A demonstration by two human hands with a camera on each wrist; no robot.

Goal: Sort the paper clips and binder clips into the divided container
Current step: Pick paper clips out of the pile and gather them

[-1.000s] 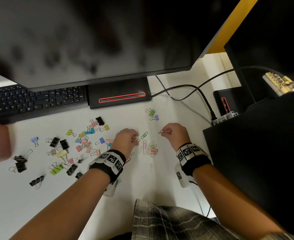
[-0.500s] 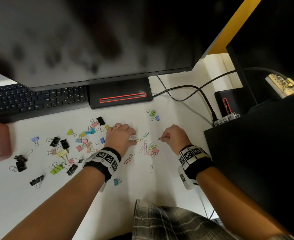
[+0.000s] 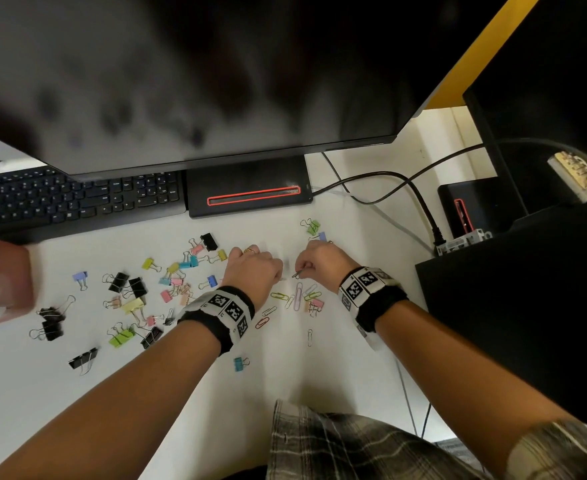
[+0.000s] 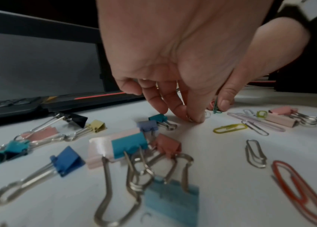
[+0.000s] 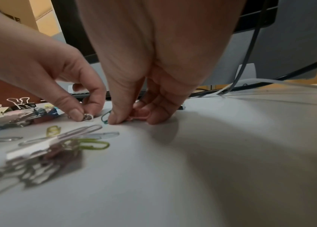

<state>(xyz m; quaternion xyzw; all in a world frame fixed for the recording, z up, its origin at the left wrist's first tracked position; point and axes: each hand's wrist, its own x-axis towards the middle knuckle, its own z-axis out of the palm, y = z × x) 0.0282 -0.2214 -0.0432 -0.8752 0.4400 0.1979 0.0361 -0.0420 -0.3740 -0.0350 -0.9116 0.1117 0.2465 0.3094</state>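
Bench (image 3: 285, 375): white, centre of head view.

L hand (image 3: 255, 268): mid-frame, fingers curled down to bench; thumb and forefinger pinched a small silver clip (image 5: 88, 117) against the surface. Ring on one finger.

R hand (image 3: 321, 259): just right of L hand, near but apart. Fingers curled; thumb and fingers pinched a teal clip (image 5: 106, 117), upright on edge, tip at bench. A pink clip (image 5: 139, 115) sat under the same fingers; whether gripped, can't tell.

Paper clips, loose, below and between the hands: yellow clip (image 4: 230, 128), long lilac clip (image 3: 298, 296), red clip (image 3: 262, 322), silver clip (image 3: 309, 337) lower down, apart from rest.

Binder clips (image 3: 139, 296): approx. two dozen, mixed colours (black, green, yellow, pink, blue, teal), scattered left of L hand across centre-left of frame. Two more, green (image 3: 312, 226) and lilac, above R hand. One teal (image 3: 239, 364) under L forearm.

Container (image 3: 1, 282): reddish, left edge of frame, blurred; dividers not discernible.

Other: keyboard (image 3: 77, 199) upper left; monitor (image 3: 181, 81) across top; cables (image 3: 389, 178) upper right.
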